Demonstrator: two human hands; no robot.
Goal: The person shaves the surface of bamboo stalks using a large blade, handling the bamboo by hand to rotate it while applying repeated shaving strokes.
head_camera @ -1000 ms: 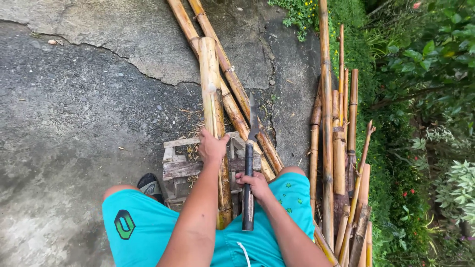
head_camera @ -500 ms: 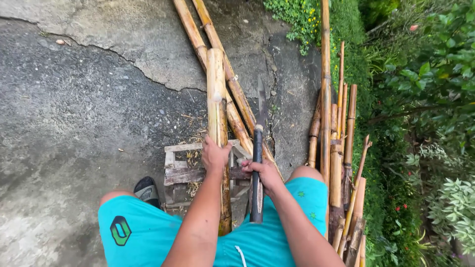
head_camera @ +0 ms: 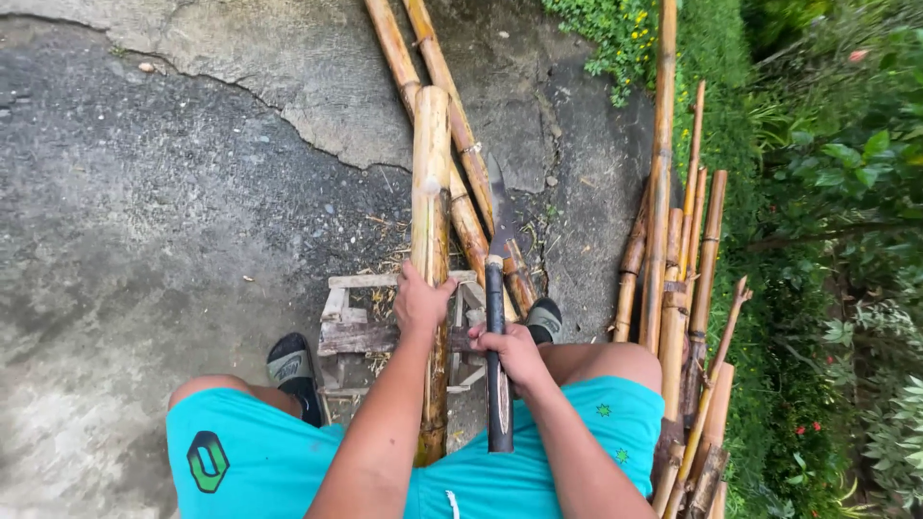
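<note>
Concrete yard: bamboo pole [head_camera: 430,221] under left hand [head_camera: 421,303]

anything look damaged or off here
The pavement has a long crack running from upper left toward the bamboo. The small wooden stand under the bamboo pole looks weathered and rough. The left hand steadies the pole; the right hand grips a long knife.

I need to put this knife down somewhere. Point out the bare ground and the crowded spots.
Bare: the wide dark pavement left of the wooden stool, and the cracked slab beyond it. Crowded: the bamboo pole under the left hand, the knife in the right hand, the bamboo lying ahead, and the bamboo stack by the plants.
</note>
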